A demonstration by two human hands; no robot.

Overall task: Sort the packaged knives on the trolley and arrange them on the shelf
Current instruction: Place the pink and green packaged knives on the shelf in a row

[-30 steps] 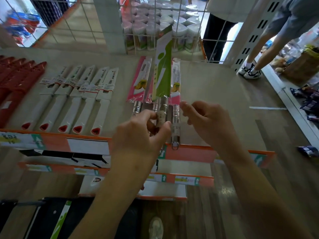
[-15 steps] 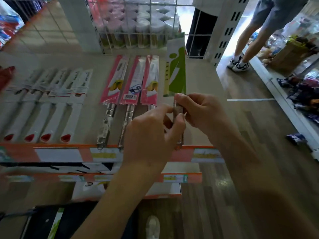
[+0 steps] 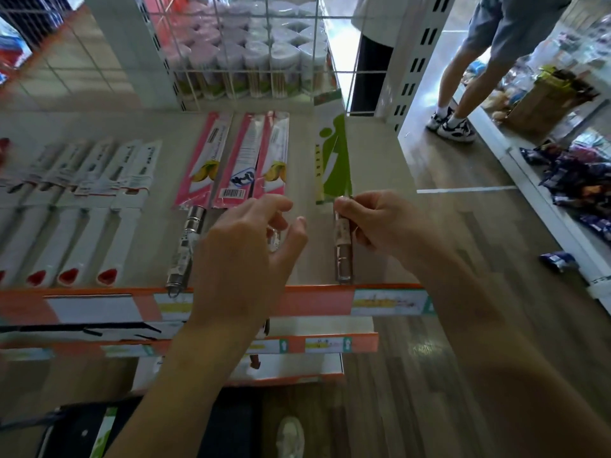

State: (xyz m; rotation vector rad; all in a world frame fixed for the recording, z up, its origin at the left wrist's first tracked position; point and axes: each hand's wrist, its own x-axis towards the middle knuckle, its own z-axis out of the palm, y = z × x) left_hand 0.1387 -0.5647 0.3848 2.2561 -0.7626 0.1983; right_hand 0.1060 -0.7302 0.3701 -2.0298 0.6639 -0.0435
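Green card sleeve covers the blade of one knife (image 3: 334,160), positioned on the right part of the shelf (image 3: 373,153). Its metal handle points toward the front, with the butt at the orange price rail (image 3: 317,300). Whether the knife lies flat on the shelf or is tilted up at the blade end cannot be determined.

Right hand (image 3: 380,223): thumb and fingers pinch the top of the handle, directly below the sleeve edge.

Left hand (image 3: 251,246): fingers loosely curled, thumb spread, holding nothing. It hovers above the shelf, to the left of the green knife and apart from it.

Three pink knives (image 3: 241,160) lie side by side to the left of the green knife, with a gap of bare shelf between. The sleeves touch or overlap at the edges. The centre sleeve shows a barcode. The left handle is fully visible and reaches the rail; the left hand hides most of the other two handles.

White knives (image 3: 99,206) lie in a row farther left, parallel, with red handle ends near the rail.

A wire grid (image 3: 330,71) stands at the back of the shelf, with canisters (image 3: 258,61) behind it. Lower shelves with similar rails show below. A dark trolley (image 3: 76,431) sits at the bottom left, with one green-and-white pack in it.

A second person (image 3: 463,81) stands in the aisle to the right.
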